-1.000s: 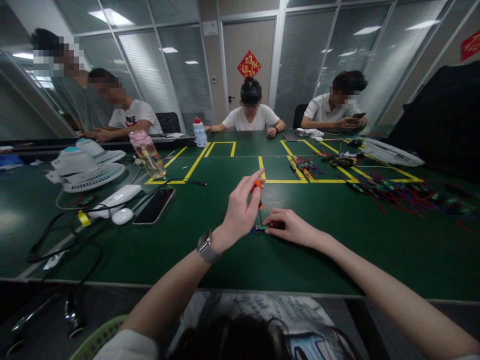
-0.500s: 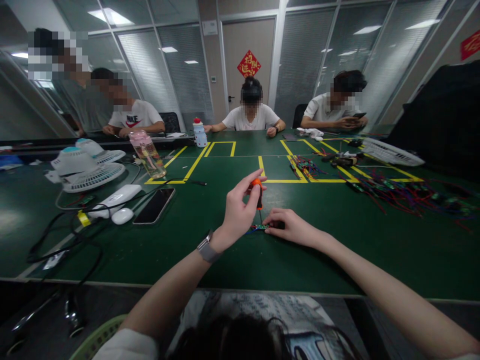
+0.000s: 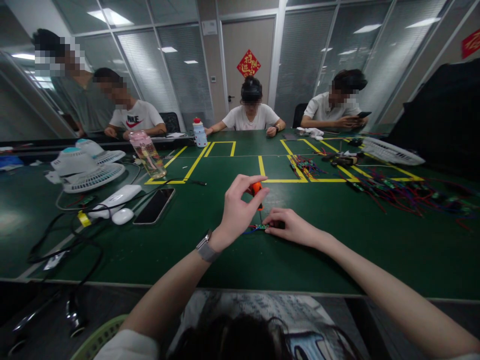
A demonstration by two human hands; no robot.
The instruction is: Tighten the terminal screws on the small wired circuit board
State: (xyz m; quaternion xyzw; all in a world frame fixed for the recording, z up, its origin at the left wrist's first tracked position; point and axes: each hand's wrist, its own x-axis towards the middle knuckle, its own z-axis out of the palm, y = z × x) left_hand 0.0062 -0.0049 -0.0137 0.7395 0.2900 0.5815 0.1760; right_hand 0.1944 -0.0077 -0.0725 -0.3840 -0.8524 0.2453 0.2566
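Note:
My left hand has its fingers around the orange and black handle of a screwdriver, which stands nearly upright. The screwdriver's thin shaft runs down to a small green circuit board lying on the table, with red and blue wires at its left end. My right hand pinches the right end of this board against the tabletop. The exact spot where the tip meets the board is too small to make out.
On the green table, a phone, a white mouse, black cables and a pink-lidded bottle lie or stand to the left. Wired circuit boards pile up at right. Several people sit or stand across the table.
My left hand's fingers have shifted around the screwdriver handle, with the thumb and index finger now further apart. The board and my right hand stay in place.

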